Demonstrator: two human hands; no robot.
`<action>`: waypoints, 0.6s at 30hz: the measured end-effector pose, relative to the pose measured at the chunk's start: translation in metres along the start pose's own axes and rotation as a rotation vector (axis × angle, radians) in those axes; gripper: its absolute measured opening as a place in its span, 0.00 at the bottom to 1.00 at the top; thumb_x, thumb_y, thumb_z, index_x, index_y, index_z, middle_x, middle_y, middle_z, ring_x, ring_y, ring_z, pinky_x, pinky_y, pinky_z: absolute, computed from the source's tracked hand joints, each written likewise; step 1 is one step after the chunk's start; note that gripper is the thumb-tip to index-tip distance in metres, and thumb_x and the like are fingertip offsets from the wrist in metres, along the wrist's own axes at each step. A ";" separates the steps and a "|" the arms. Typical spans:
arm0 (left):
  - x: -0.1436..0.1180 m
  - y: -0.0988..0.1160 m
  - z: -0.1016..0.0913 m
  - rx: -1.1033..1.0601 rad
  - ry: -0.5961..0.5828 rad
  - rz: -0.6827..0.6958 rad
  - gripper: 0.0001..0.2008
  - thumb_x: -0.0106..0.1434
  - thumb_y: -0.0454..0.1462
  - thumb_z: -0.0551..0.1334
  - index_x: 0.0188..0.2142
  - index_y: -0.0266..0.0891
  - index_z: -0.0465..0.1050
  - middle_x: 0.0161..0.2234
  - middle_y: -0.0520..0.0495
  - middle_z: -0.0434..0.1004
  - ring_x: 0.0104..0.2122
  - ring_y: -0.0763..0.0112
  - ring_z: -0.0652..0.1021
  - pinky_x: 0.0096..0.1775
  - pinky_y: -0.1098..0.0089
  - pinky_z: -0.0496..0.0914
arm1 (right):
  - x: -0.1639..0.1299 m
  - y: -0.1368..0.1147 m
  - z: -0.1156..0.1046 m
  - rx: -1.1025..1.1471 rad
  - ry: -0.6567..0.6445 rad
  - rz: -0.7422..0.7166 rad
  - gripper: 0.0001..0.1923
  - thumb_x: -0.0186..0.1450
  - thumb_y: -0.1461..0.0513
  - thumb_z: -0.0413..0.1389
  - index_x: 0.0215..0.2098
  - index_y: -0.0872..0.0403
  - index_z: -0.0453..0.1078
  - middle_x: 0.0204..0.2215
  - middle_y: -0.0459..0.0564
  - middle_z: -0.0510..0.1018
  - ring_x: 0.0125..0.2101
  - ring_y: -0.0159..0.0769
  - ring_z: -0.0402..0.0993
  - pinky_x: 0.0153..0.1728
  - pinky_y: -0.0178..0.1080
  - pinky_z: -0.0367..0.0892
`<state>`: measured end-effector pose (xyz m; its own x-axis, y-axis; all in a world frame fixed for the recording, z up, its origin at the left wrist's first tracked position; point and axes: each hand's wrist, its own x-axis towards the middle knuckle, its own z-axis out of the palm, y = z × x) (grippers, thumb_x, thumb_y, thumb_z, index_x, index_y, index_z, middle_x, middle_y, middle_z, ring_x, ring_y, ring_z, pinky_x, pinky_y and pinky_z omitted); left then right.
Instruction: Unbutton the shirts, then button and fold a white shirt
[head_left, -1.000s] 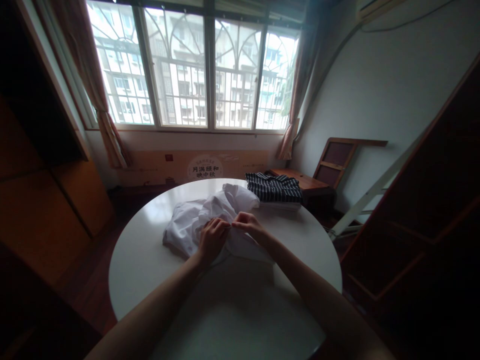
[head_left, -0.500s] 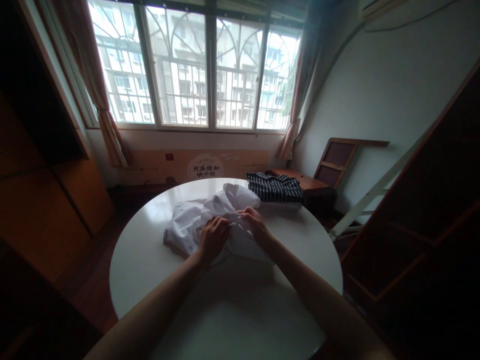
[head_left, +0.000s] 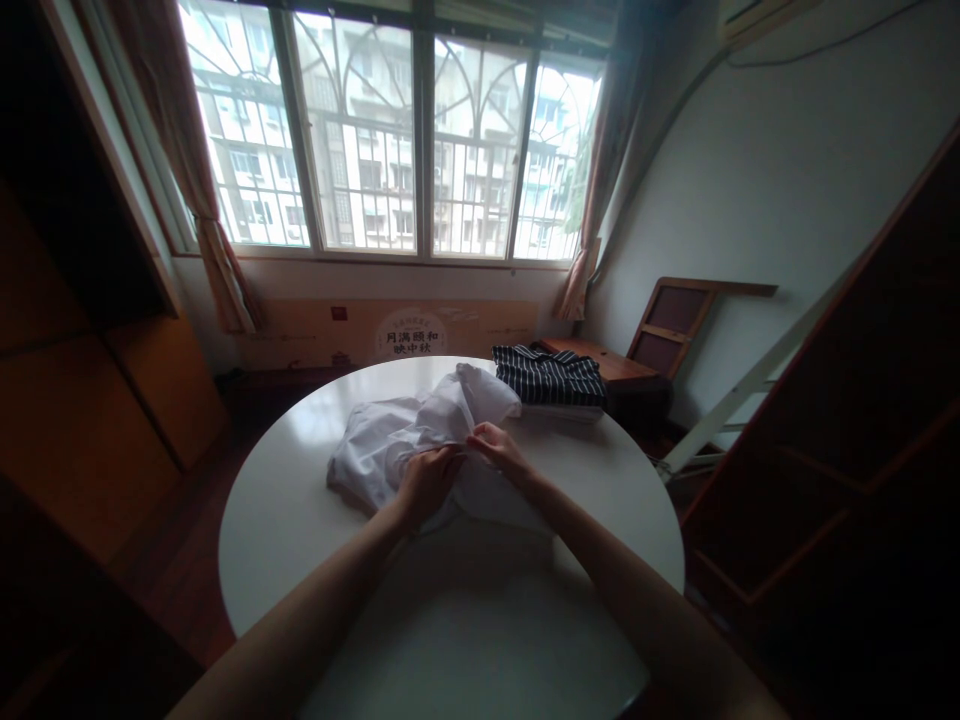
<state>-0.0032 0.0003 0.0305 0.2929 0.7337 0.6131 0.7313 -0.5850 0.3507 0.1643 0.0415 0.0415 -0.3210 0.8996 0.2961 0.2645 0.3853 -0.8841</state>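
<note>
A crumpled white garment, which looks like a shirt [head_left: 367, 440], lies bunched on the white round table [head_left: 277, 560]. My left hand [head_left: 429, 482] is closed on its cloth near the middle, with the fingertips partly hidden in the folds. Close beside it, my right hand [head_left: 496, 447] pinches another bit of the same cloth between thumb and fingers. Between the two hands the fabric is gathered; its finer details are too small to make out. Part of the shirt hangs in folds below and between my wrists.
Behind my right hand, a folded black-and-white striped garment [head_left: 551, 375] rests on a folded white cloth at the table's far right. A wooden chair [head_left: 667, 325] stands beyond. A printed cardboard box [head_left: 315, 335] lies under the window, and a cabinet [head_left: 142, 420] stands at left.
My right hand has shifted slightly left, nearer my left hand. My left fingers have turned down into the cloth, and the shirt's upper folds have changed shape.
</note>
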 end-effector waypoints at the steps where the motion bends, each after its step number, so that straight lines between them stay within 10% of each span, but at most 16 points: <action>1: 0.000 -0.001 0.001 0.007 -0.015 -0.014 0.11 0.62 0.38 0.52 0.33 0.40 0.72 0.28 0.45 0.78 0.26 0.68 0.76 0.26 0.73 0.64 | -0.001 -0.001 0.000 -0.054 -0.020 -0.036 0.20 0.52 0.48 0.54 0.29 0.56 0.65 0.20 0.42 0.65 0.20 0.26 0.58 0.21 0.29 0.53; 10: 0.002 -0.003 -0.004 0.091 -0.204 0.029 0.18 0.63 0.42 0.48 0.25 0.37 0.71 0.22 0.46 0.74 0.20 0.72 0.72 0.22 0.74 0.57 | -0.004 -0.013 -0.011 -0.415 0.114 -0.210 0.17 0.58 0.53 0.49 0.19 0.56 0.63 0.14 0.41 0.61 0.17 0.25 0.52 0.20 0.30 0.48; 18: -0.004 -0.022 -0.075 0.112 -0.321 0.149 0.24 0.64 0.42 0.44 0.18 0.34 0.66 0.14 0.52 0.60 0.15 0.80 0.59 0.20 0.74 0.51 | -0.010 -0.038 -0.069 -0.607 0.420 -0.173 0.23 0.59 0.49 0.46 0.14 0.56 0.53 0.12 0.39 0.52 0.16 0.24 0.50 0.19 0.29 0.48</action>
<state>-0.0663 -0.0154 0.0733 0.5667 0.7247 0.3919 0.7236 -0.6653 0.1838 0.2204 0.0319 0.0973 -0.0628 0.7718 0.6328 0.7349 0.4647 -0.4939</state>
